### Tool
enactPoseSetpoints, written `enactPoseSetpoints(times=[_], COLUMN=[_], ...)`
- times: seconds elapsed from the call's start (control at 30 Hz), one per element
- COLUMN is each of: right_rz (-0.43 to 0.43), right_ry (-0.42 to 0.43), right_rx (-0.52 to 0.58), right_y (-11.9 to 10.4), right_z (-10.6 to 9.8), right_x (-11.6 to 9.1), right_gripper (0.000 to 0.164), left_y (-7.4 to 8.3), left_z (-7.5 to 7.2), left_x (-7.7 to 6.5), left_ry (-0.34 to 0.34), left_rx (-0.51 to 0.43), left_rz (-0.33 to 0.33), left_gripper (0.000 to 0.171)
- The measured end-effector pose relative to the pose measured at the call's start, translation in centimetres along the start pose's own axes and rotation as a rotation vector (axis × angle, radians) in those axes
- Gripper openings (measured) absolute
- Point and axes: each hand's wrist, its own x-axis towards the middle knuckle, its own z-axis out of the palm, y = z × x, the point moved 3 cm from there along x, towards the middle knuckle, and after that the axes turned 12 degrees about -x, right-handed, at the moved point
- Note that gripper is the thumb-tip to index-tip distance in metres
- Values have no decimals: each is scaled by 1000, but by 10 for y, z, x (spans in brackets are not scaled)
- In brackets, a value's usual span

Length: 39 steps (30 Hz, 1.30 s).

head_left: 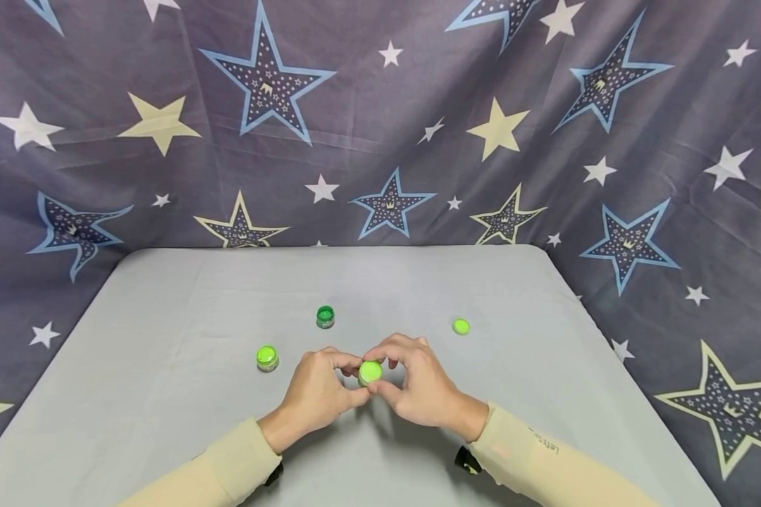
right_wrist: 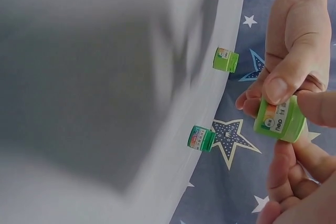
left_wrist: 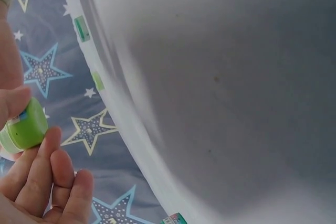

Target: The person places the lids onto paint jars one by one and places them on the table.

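A small light-green paint jar (head_left: 370,372) with a printed label (right_wrist: 275,116) is held between both hands above the table. My left hand (head_left: 320,389) pinches it from the left, thumb and fingers on its side. From the right, my right hand (head_left: 423,389) grips its upper rim between thumb and forefinger. Whether a lid covers the jar cannot be told. To the left of the hands stands another light-green jar (head_left: 267,358). Farther back is a dark-green jar (head_left: 325,317), its top seemingly uncovered. A flat light-green round piece, probably a lid (head_left: 461,326), lies at the back right.
A pale grey cloth covers the table (head_left: 184,310). Behind it and along the sides hangs a dark star-patterned curtain (head_left: 330,77). Black objects (head_left: 467,460) show beneath the sleeves near the wrists.
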Motion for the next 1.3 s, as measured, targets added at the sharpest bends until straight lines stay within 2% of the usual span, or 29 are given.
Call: enactPoseSetpoints(times=[0.27,0.53,0.77,0.87,0.97,1.1,1.3], right_rz=[82,120,152,125,62,-1,-11], right_ry=[43,90,85,78,65,15,-30], right_rx=[-29,-38,-35,-34,-32,-4,5], right_y=[-1,1,4,3,2,1,1], right_z=[2,4,7,6,3,1,2], right_x=[0,-1,-2,-2,-2,-1,-1], right_gripper=[30,32,36,38,44,50,45], left_y=[0,1,2,1,1,0,0], left_z=[0,1,1,1,1,1,1], left_x=[0,0,-1,-1,-1,-1,0], left_ry=[19,26,22,17,8,-2,-9], left_rx=[-7,-9,-7,-2,3,10,5], left_rz=[9,0,-12,-9,-8,-9,-9], left_gripper=[26,28,29,30,30,29,27])
